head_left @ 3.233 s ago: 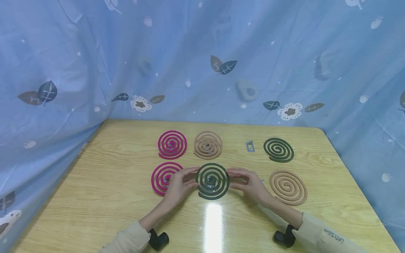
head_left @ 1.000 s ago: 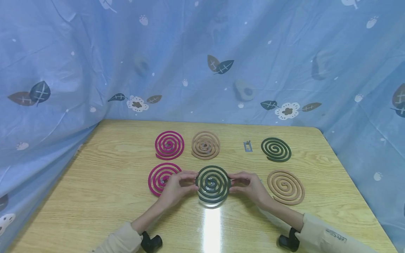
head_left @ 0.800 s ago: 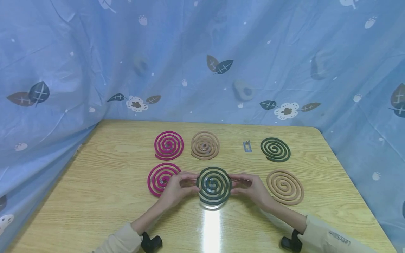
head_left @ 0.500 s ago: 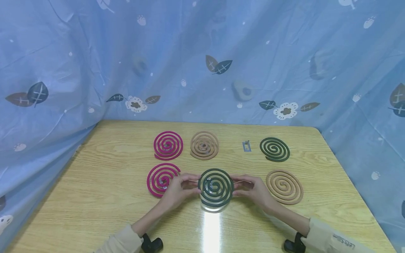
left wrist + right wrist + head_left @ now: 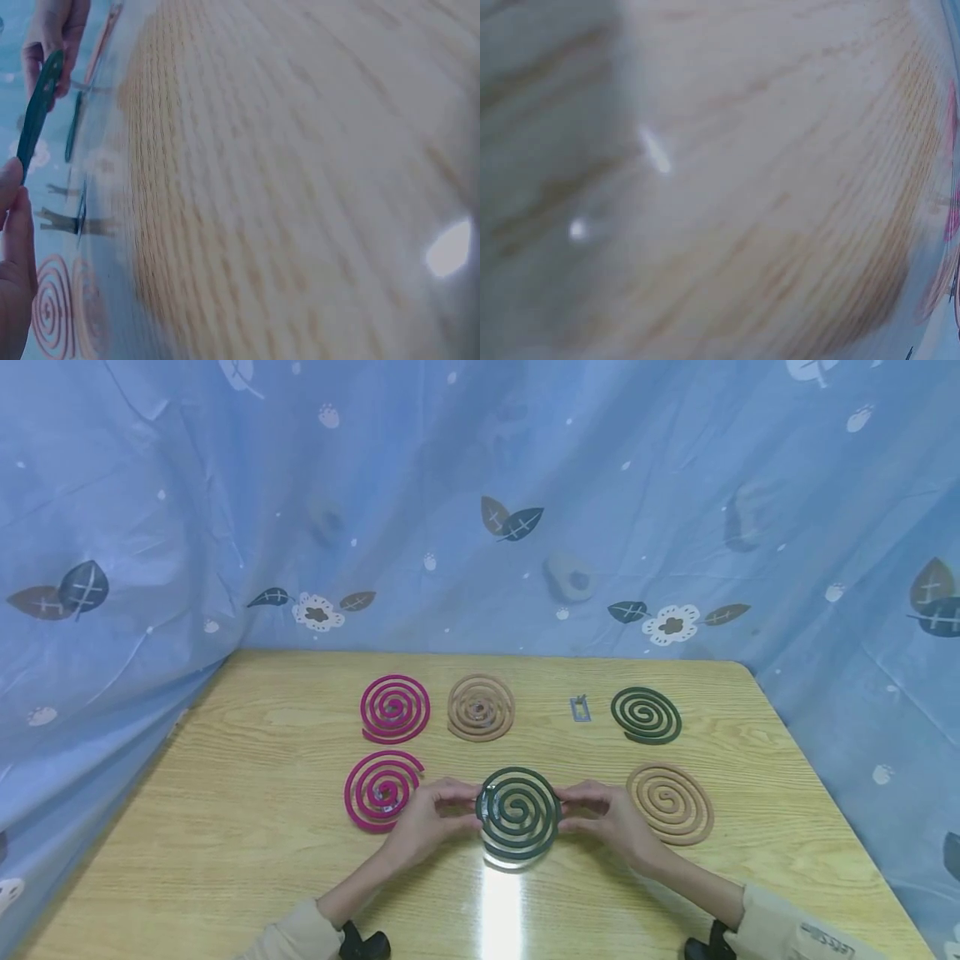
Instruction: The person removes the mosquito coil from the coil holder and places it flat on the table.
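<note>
In the head view a dark green mosquito coil (image 5: 517, 812) is raised above the table, pinched at opposite edges by both hands. My left hand (image 5: 420, 827) grips its left edge between thumb and fingers. On the opposite edge, my right hand (image 5: 621, 825) does the same. Part of a small metal stand (image 5: 489, 802) shows through the coil's left rings. The left wrist view catches the coil (image 5: 37, 112) edge-on and tilted, with an upright metal stand (image 5: 79, 217) apart from it. Neither hand nor coil appears in the right wrist view.
Two magenta coils (image 5: 393, 707) lie to the left, the nearer one beside my left hand. A tan coil (image 5: 480, 708) sits behind. At right are a loose metal stand (image 5: 580, 708), another green coil (image 5: 645, 714) and another tan coil (image 5: 666, 796). A blue curtain (image 5: 450, 485) encloses the table.
Both hands have shifted the green coil slightly right and towards me. The stand, earlier seen behind the coil's middle, now shows behind its left side. The head view has turned a little.
</note>
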{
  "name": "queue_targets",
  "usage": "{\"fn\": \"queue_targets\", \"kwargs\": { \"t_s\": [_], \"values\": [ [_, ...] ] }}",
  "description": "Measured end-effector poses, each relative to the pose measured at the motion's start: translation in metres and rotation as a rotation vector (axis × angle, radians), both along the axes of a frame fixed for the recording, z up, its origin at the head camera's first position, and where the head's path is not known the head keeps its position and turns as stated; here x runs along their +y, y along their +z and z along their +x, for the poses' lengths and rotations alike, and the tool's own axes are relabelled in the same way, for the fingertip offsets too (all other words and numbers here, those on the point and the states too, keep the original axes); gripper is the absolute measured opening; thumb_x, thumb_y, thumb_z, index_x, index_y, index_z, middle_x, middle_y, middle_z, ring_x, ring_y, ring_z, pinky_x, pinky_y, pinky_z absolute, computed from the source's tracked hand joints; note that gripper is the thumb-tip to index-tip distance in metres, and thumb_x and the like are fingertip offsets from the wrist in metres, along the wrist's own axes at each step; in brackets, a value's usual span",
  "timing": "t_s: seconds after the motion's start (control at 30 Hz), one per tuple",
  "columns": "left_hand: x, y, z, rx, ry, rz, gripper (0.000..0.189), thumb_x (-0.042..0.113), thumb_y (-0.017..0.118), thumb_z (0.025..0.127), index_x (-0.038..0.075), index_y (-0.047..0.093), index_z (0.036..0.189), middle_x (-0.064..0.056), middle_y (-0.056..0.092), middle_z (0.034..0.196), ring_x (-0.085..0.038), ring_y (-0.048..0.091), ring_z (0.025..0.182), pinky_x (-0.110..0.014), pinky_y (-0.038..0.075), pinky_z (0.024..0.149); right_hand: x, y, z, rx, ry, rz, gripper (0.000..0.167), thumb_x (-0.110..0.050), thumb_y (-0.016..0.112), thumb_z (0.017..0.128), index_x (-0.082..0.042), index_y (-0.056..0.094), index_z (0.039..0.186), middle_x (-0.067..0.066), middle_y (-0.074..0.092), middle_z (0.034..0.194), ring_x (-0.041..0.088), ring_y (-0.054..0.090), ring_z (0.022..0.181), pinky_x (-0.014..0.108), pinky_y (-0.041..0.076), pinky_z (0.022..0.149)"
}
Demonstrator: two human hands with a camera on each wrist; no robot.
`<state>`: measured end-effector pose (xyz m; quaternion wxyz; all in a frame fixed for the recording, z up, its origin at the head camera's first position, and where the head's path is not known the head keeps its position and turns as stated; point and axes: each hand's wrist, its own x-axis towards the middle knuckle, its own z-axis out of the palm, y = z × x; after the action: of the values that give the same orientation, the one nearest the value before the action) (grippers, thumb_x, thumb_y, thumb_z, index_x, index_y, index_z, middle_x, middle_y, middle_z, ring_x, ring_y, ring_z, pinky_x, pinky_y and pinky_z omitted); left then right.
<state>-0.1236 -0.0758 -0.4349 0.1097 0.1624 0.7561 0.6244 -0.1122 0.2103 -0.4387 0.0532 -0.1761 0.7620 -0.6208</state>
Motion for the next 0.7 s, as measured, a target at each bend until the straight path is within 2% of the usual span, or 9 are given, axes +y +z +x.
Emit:
{"fn": "queue_targets", "kwargs": {
  "t_s": [0.27, 0.43, 0.7],
  "values": [
    [0.009, 0.000, 0.002, -0.036, -0.013, 0.027, 0.038, -0.003, 0.078, 0.072, -0.005, 0.068, 0.109, -0.017, 0.064, 0.102, -0.025, 0.066, 0.092, -0.026, 0.057, 0.081, 0.008, -0.001, 0.006, 0.037, -0.005, 0.007, 0.044, 0.005, 0.077, 0.070, 0.013, 0.063, 0.111, 0.019, 0.066, 0.095, 0.011, 0.065, 0.088, 0.022, 0.052, 0.090],
    [0.015, 0.001, 0.003, -0.009, -0.022, 0.010, 0.039, -0.002, 0.079, 0.072, -0.006, 0.067, 0.109, -0.015, 0.063, 0.096, -0.027, 0.067, 0.090, -0.024, 0.057, 0.081, 0.014, -0.003, 0.009, 0.080, -0.008, -0.004, 0.043, 0.004, 0.077, 0.070, 0.014, 0.063, 0.110, 0.021, 0.066, 0.095, 0.011, 0.066, 0.088, 0.021, 0.052, 0.090],
    [0.028, 0.001, 0.001, 0.027, -0.022, 0.020, 0.039, -0.005, 0.078, 0.071, -0.011, 0.066, 0.107, -0.018, 0.063, 0.097, -0.033, 0.067, 0.091, -0.022, 0.056, 0.081, 0.023, -0.003, 0.009, 0.022, -0.058, 0.047, 0.044, 0.002, 0.079, 0.070, 0.011, 0.064, 0.111, 0.015, 0.067, 0.096, 0.009, 0.064, 0.088, 0.020, 0.053, 0.087]
  ]
}}
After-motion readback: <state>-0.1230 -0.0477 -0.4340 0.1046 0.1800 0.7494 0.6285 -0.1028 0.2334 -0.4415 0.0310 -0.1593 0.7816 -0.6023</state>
